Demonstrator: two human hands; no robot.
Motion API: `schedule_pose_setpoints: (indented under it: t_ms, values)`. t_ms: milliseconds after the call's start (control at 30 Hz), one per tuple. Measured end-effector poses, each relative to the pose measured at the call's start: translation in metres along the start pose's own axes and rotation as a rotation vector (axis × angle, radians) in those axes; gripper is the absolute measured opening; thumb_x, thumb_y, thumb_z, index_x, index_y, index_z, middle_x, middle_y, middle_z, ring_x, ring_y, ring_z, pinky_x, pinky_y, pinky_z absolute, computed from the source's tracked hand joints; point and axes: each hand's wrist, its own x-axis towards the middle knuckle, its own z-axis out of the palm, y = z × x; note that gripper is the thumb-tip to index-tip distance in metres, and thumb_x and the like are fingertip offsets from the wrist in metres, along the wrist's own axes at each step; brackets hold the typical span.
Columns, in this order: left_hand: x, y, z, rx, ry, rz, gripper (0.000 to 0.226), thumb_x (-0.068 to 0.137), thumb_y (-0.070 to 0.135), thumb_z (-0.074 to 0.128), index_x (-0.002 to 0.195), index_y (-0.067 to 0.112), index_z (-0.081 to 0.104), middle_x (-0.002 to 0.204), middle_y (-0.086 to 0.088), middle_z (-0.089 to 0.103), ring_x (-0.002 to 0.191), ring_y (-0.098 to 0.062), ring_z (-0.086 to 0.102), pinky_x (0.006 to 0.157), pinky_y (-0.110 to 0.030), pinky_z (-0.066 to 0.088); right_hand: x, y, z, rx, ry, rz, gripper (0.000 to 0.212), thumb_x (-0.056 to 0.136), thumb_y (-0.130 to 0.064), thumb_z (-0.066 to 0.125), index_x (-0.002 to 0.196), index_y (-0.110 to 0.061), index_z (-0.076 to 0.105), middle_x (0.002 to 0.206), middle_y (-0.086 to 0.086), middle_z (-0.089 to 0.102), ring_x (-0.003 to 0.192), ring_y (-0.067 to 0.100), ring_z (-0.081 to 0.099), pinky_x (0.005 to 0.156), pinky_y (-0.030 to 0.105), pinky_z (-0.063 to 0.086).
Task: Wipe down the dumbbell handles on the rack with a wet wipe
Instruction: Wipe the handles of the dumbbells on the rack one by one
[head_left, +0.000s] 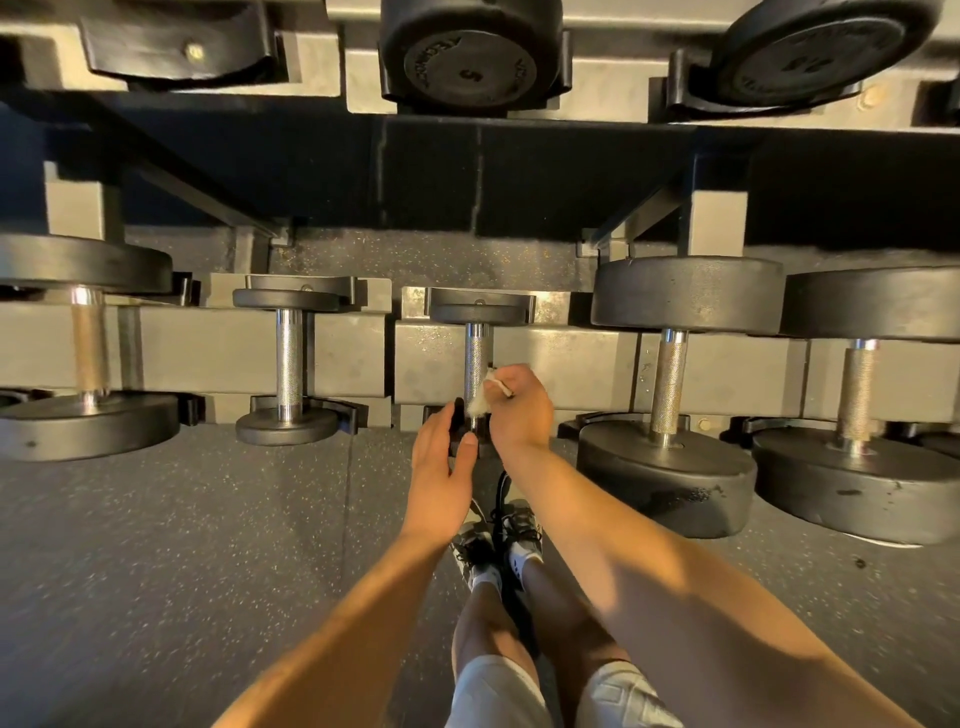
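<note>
Floor (182, 545): dark speckled rubber, ran under and in front of everything.
Rack (571, 364): pale metal, two shelves in view; lower shelf crossed the mid frame, upper shelf along the top edge.
Top-row weights (470, 57): black round heads sat in black cradles on the upper shelf, seen end-on; centre one marked 5.
Big dumbbells (685, 296): two sat side by side on the lower shelf to the right, thick black heads, knurled metal bars. Another large one sat at far left.
Spare small dumbbell (288, 358): on the lower shelf left of centre, in its cradle, nobody touching it.
Small dumbbell (480, 313): centre of the lower shelf, btwn the spare small dumbbell and the big dumbbells. Far head sat in its cradle; near head mostly hidden by both hands.
Handle (475, 358): knurled metal; upper part bare, near end covered by the wipe.
Legs and shoes (498, 540): bare shins, pale shorts, white socks, directly below the hands.
Left hand (441, 467): fingers curved round the near head's left side, thumb on its front; looked like a steadying grip, contact partly hidden.
Right hand (519, 405): fingers curled tight, pinching the wipe against the handle's near end.
Wipe (478, 404): small white bunch, touching the handle just above the near head.
</note>
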Motion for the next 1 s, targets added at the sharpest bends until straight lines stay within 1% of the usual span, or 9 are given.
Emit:
schedule_pose_setpoints:
  t_ms: [100, 267, 367, 500, 633, 733, 833, 900, 1000]
  values:
    - [-0.002, -0.004, -0.001, -0.007, -0.018, -0.012, 0.056, 0.106, 0.031, 0.048, 0.158, 0.03, 0.029, 0.162, 0.008, 0.026, 0.149, -0.005, 0.02, 0.12, -0.026, 0.015, -0.012, 0.019, -0.003, -0.056, -0.033, 0.068, 0.005, 0.092, -0.018, 0.07, 0.097, -0.017, 0.071, 0.094, -0.005, 0.07, 0.092, 0.016, 0.066, 0.085, 0.033, 0.054]
    - [0.0, 0.003, -0.003, -0.017, -0.017, -0.052, 0.055, 0.105, 0.028, 0.05, 0.157, 0.024, 0.033, 0.159, 0.002, 0.033, 0.147, -0.012, 0.027, 0.122, -0.033, 0.023, -0.01, 0.008, -0.012, 0.007, -0.065, 0.082, 0.011, 0.092, -0.015, 0.071, 0.103, -0.013, 0.073, 0.099, -0.002, 0.071, 0.092, 0.011, 0.063, 0.074, 0.016, 0.045]
    - [0.0, 0.006, -0.002, -0.026, -0.011, -0.052, 0.055, 0.105, 0.025, 0.05, 0.157, 0.021, 0.034, 0.155, 0.001, 0.036, 0.145, -0.013, 0.03, 0.112, -0.023, 0.024, -0.013, 0.004, -0.005, 0.015, 0.001, 0.082, 0.019, 0.097, -0.016, 0.063, 0.114, -0.014, 0.071, 0.106, 0.001, 0.071, 0.096, 0.014, 0.063, 0.082, 0.023, 0.049]
    - [0.001, 0.008, -0.002, -0.053, -0.004, -0.065, 0.054, 0.105, 0.022, 0.05, 0.156, 0.024, 0.035, 0.154, 0.005, 0.036, 0.144, -0.01, 0.028, 0.106, -0.018, 0.022, -0.018, 0.018, 0.002, -0.109, -0.022, 0.109, 0.019, 0.097, -0.018, 0.062, 0.11, -0.011, 0.075, 0.104, 0.007, 0.074, 0.098, 0.023, 0.067, 0.085, 0.034, 0.055]
    - [0.0, 0.008, -0.008, -0.167, 0.012, -0.068, 0.046, 0.105, 0.03, 0.051, 0.151, 0.035, 0.043, 0.147, 0.013, 0.046, 0.135, -0.004, 0.04, 0.11, -0.023, 0.03, -0.026, 0.015, -0.008, -0.058, -0.071, 0.053, 0.017, 0.094, -0.016, 0.068, 0.107, -0.012, 0.077, 0.104, 0.004, 0.075, 0.101, 0.02, 0.067, 0.09, 0.033, 0.055]
    - [0.003, 0.014, -0.013, -0.177, 0.036, -0.021, 0.028, 0.106, 0.031, 0.051, 0.132, 0.035, 0.057, 0.125, 0.015, 0.062, 0.114, 0.003, 0.056, 0.097, -0.019, 0.043, -0.046, 0.01, -0.007, 0.017, -0.15, 0.045, 0.026, 0.097, -0.013, 0.06, 0.118, -0.023, 0.073, 0.109, -0.007, 0.072, 0.109, 0.016, 0.064, 0.1, 0.033, 0.051]
    - [0.01, 0.021, -0.018, -0.127, 0.05, 0.024, 0.02, 0.103, 0.019, 0.056, 0.112, 0.036, 0.061, 0.109, 0.017, 0.064, 0.098, 0.011, 0.058, 0.082, -0.008, 0.045, -0.053, 0.009, -0.006, 0.017, -0.205, 0.027, 0.035, 0.1, -0.014, 0.051, 0.126, -0.03, 0.068, 0.123, -0.005, 0.068, 0.119, 0.016, 0.058, 0.11, 0.038, 0.044]
    - [0.019, 0.022, -0.023, -0.066, 0.076, 0.008, 0.019, 0.101, 0.012, 0.058, 0.109, 0.029, 0.064, 0.103, 0.014, 0.066, 0.091, 0.008, 0.059, 0.078, -0.006, 0.046, -0.052, 0.006, -0.01, -0.011, -0.22, -0.022, 0.032, 0.102, -0.019, 0.049, 0.126, -0.03, 0.068, 0.126, -0.005, 0.067, 0.12, 0.015, 0.058, 0.11, 0.036, 0.041]
    - [0.035, 0.016, -0.026, 0.037, 0.21, -0.038, 0.019, 0.1, 0.007, 0.057, 0.112, 0.017, 0.068, 0.104, 0.003, 0.069, 0.091, -0.006, 0.061, 0.076, -0.011, 0.044, -0.043, 0.007, -0.018, 0.05, -0.184, -0.022, 0.031, 0.102, -0.016, 0.049, 0.127, -0.021, 0.067, 0.123, -0.002, 0.068, 0.114, 0.014, 0.06, 0.099, 0.024, 0.045]
